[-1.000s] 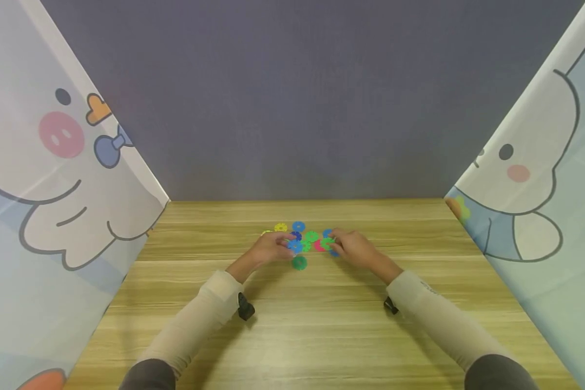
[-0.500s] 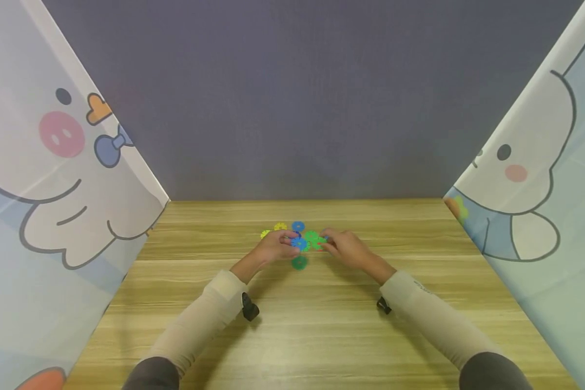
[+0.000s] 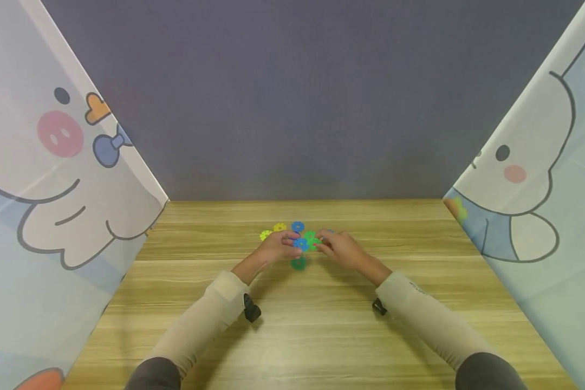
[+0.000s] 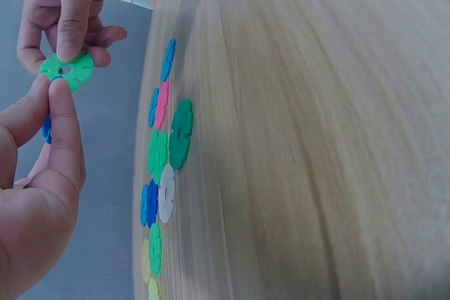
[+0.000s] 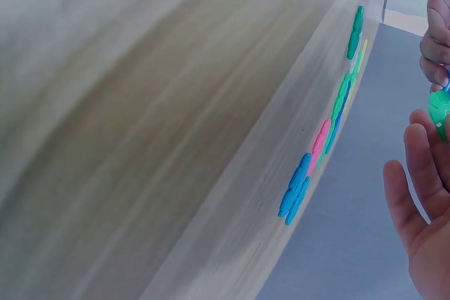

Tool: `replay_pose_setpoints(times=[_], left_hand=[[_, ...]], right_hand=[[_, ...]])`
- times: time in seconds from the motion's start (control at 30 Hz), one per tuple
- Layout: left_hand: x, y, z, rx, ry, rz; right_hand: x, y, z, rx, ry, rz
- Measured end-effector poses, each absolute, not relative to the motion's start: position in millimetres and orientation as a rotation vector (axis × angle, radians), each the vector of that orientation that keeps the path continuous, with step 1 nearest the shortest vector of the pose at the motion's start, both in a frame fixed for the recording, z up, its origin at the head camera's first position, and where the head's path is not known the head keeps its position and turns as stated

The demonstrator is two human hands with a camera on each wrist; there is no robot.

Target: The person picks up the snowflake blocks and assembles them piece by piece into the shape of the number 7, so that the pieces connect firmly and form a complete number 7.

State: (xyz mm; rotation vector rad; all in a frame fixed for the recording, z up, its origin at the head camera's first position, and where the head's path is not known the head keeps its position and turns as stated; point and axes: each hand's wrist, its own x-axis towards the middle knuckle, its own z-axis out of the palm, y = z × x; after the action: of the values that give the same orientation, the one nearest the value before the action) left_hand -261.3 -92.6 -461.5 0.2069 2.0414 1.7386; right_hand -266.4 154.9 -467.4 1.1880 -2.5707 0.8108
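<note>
In the head view my left hand (image 3: pixel 276 247) pinches a blue notched plastic disc (image 3: pixel 301 244) between thumb and fingers. Opposite it, my right hand (image 3: pixel 347 250) pinches a light green notched disc (image 4: pixel 79 68) by its edge. Both hands are raised over the table, and the two discs meet edge to edge between the fingertips. From the left wrist view the blue disc is nearly edge-on, partly covered by my left fingers, while the green one faces the camera. In the right wrist view my right palm hides part of the green disc.
Several loose discs lie on the wooden table (image 3: pixel 312 330) below the hands: dark green (image 3: pixel 299 263), yellow (image 3: pixel 265 235), blue (image 3: pixel 298 226), pink (image 4: pixel 162 105) and white (image 4: pixel 166 194). A grey panel (image 3: pixel 302 108) stands behind the table, with cartoon-printed panels at both sides.
My right hand has moved left with the green disc, up against the blue one. My left hand has shifted slightly to the right with its blue disc.
</note>
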Motion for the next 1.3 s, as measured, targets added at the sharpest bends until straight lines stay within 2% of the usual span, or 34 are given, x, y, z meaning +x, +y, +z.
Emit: replay_pose_setpoints(times=[0.77, 1.3], left_hand=[[-258.9, -92.5, -462.5, 0.366, 2.195, 1.702], [-257.7, -88.3, -458.1, 0.360, 2.160, 1.753]], right_hand=[[-266.2, 151.4, -469.2, 1.115, -2.585, 1.068], [-265.1, 150.2, -463.1, 1.106, -2.590, 1.110]])
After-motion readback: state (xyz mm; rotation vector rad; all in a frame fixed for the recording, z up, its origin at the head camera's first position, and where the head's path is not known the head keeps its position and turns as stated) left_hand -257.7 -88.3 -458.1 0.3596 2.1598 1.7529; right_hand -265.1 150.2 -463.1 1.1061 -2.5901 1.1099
